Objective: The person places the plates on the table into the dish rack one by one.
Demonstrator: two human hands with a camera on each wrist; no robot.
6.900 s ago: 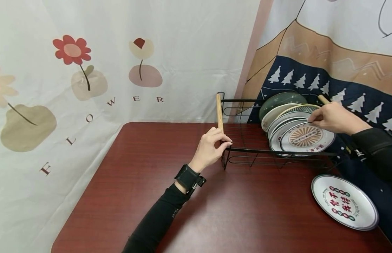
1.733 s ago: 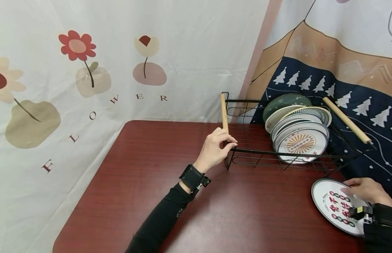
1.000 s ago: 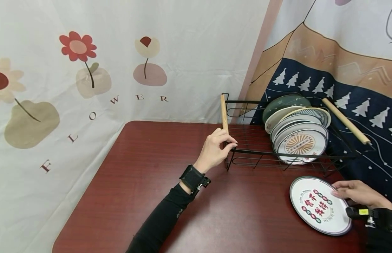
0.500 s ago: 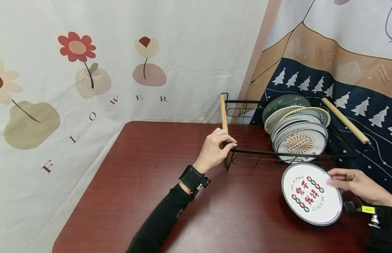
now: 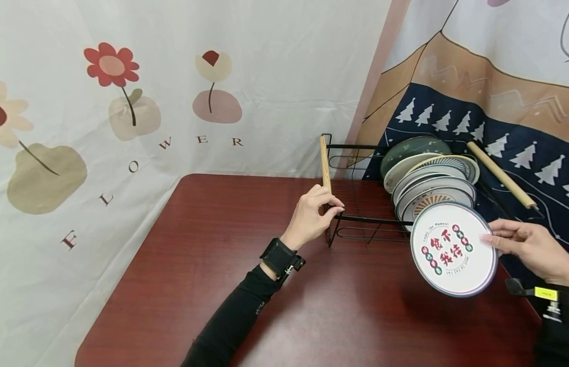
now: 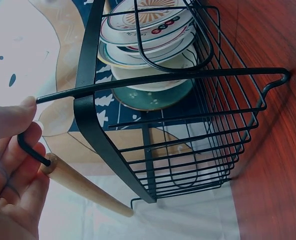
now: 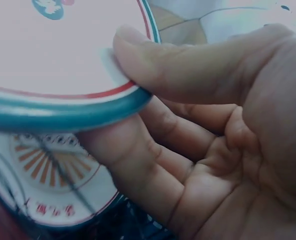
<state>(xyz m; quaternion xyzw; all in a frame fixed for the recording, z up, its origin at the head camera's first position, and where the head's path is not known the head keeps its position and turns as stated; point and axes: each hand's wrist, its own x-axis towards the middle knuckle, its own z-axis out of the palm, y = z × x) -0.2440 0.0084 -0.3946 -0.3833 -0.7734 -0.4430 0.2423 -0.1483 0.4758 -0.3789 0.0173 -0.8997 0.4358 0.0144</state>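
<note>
Two hands share the work. The right hand pinches the rim of a white plate with red lettering, thumb on the printed face and fingers behind it, as the right wrist view confirms; the plate is lifted clear of the worktop and tilted, just in front of the black wire rack. The left hand curls round the rack's near corner, beside the wooden handle, fingers hooked on the wire.

To do this step well, judged from the layout: hold the rack firmly so that it does not slide, bring the plate close to upright with its face parallel to the standing plates, and lower its bottom edge into the free slot in front of the sunburst-patterned plate before easing the pinch. A plate let go early could tip forward over the low front wire.

Hard to make out: the slot wires beneath the plates are masked by the held plate in the head view; the number of stacked plates is uncertain, since they overlap; the right wrist view is dark and close, and shows only a strip of rim; the second wooden handle is partly cut off by the hand below it
</note>
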